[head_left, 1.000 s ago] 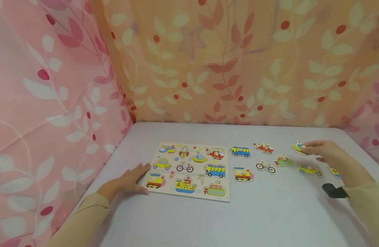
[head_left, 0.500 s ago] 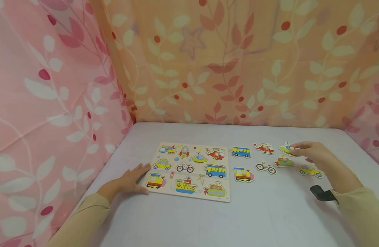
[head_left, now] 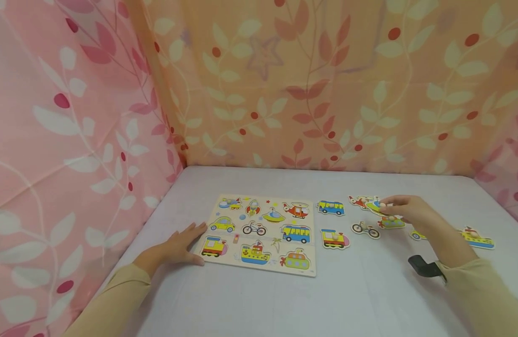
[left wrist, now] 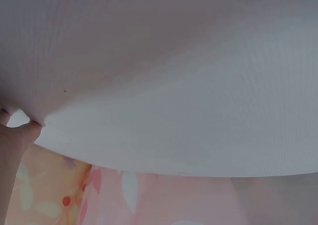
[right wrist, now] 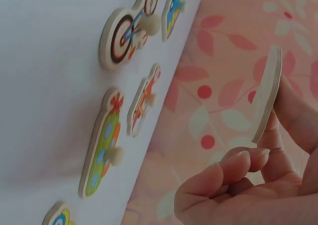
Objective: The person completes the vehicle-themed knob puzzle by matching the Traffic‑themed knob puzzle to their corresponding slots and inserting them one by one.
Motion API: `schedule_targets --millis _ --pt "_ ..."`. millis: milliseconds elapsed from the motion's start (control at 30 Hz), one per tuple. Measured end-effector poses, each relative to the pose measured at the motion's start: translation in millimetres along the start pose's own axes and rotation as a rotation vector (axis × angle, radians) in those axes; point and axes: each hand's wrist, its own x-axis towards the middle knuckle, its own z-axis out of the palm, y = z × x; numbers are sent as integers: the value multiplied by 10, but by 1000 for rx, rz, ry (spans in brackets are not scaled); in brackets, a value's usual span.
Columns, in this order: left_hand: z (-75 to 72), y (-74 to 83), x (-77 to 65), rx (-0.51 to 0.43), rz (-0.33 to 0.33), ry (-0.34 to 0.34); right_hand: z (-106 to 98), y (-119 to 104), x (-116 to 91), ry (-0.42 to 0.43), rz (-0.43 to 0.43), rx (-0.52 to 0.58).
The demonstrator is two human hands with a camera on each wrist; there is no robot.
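My right hand (head_left: 410,213) pinches a flying saucer puzzle piece (head_left: 374,207) by its knob. In the right wrist view this piece (right wrist: 270,93) shows edge-on, raised off the table, with its pale unprinted side in sight. From the head it overlaps the helicopter piece (head_left: 357,201) and sits just above the submarine piece (head_left: 391,223). At the left, my left hand (head_left: 181,245) rests beside the wooden puzzle board (head_left: 234,257), fingers relaxed at its left edge. An airplane piece (head_left: 229,204) and a rocket piece (head_left: 254,207), both knobbed, sit in the board's top row.
Right of the board lie bus (head_left: 331,208), train (head_left: 335,238), bicycle (head_left: 366,229) and boat (head_left: 478,238) pieces. The car piece (head_left: 417,235) is partly behind my right wrist. Floral curtains (head_left: 309,93) stand behind and beside the white table (head_left: 284,304).
My right hand has carried the flying saucer piece leftward from the far right, over toward the helicopter piece. The boat piece is uncovered again. My left hand has stayed at the board.
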Motion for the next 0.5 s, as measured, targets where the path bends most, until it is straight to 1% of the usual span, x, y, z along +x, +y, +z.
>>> schedule_targets --millis 200,500 --pt "-5 -2 5 -2 -5 1 129 -84 33 -8 16 2" --pt "-8 3 22 2 6 9 283 -196 66 -1 41 -4"
